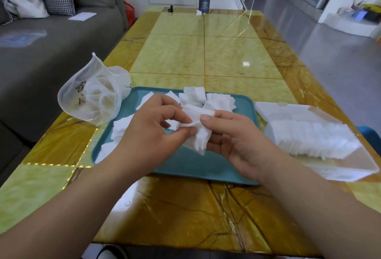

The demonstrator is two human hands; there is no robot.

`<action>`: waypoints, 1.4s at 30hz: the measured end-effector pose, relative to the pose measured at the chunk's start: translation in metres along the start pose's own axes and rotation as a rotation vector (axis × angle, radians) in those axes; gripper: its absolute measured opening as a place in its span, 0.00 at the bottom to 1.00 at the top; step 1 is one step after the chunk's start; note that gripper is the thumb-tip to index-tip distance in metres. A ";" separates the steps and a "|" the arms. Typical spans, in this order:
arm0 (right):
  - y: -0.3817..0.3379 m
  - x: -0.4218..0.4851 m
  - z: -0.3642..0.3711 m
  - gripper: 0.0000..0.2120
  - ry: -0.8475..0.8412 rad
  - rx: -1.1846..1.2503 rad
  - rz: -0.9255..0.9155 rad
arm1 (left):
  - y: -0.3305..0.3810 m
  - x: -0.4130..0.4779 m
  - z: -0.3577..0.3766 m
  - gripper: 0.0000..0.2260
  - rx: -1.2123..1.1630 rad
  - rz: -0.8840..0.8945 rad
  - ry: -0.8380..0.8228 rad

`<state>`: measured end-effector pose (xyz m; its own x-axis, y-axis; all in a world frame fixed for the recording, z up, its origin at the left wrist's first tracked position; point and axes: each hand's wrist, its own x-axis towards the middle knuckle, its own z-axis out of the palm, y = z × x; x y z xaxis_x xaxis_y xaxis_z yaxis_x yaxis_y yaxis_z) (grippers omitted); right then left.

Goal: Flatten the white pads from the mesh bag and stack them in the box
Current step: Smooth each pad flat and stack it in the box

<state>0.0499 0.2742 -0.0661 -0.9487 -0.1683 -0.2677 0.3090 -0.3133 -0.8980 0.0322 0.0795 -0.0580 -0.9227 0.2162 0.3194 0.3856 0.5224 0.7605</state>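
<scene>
Mesh bag point(90, 95) lies open-mouthed at the left corner of the teal tray point(185, 164), on the marble-patterned table point(185, 207). It appears to hold more white material, though the mesh blurs it. Loose white pads point(194, 94) lie scattered on the tray. Above the tray, the left hand point(156, 126) pinches a twisted part of a crumpled pad point(199, 135) between thumb and fingertips. The right hand point(231, 137) grips the same pad, thumb pressed on its front, fingers curled behind. At far right, the clear box point(350, 168) sits with its lid open, a stack of pads point(309, 135) inside.
</scene>
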 end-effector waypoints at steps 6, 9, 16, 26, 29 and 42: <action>-0.001 0.004 -0.002 0.13 0.077 0.105 0.041 | -0.006 -0.001 0.013 0.04 0.287 0.385 0.144; 0.001 0.009 -0.008 0.10 0.189 0.084 0.024 | -0.001 -0.002 0.008 0.04 0.247 0.348 0.124; -0.001 0.004 -0.006 0.11 0.147 -0.036 0.001 | 0.005 -0.002 -0.003 0.04 -0.390 -0.232 0.005; -0.004 -0.001 -0.003 0.10 0.057 -0.194 -0.038 | 0.000 0.003 -0.003 0.06 -0.357 -0.271 -0.049; -0.003 0.000 -0.002 0.11 0.043 -0.199 -0.040 | -0.001 0.004 -0.005 0.05 -0.344 -0.280 -0.055; -0.004 -0.002 -0.006 0.27 -0.082 -0.179 -0.089 | -0.001 0.004 -0.012 0.02 -0.351 -0.283 -0.062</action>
<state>0.0502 0.2816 -0.0638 -0.9606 -0.2257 -0.1621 0.2007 -0.1600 -0.9665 0.0278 0.0702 -0.0511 -0.9862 0.1592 0.0448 0.0856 0.2595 0.9620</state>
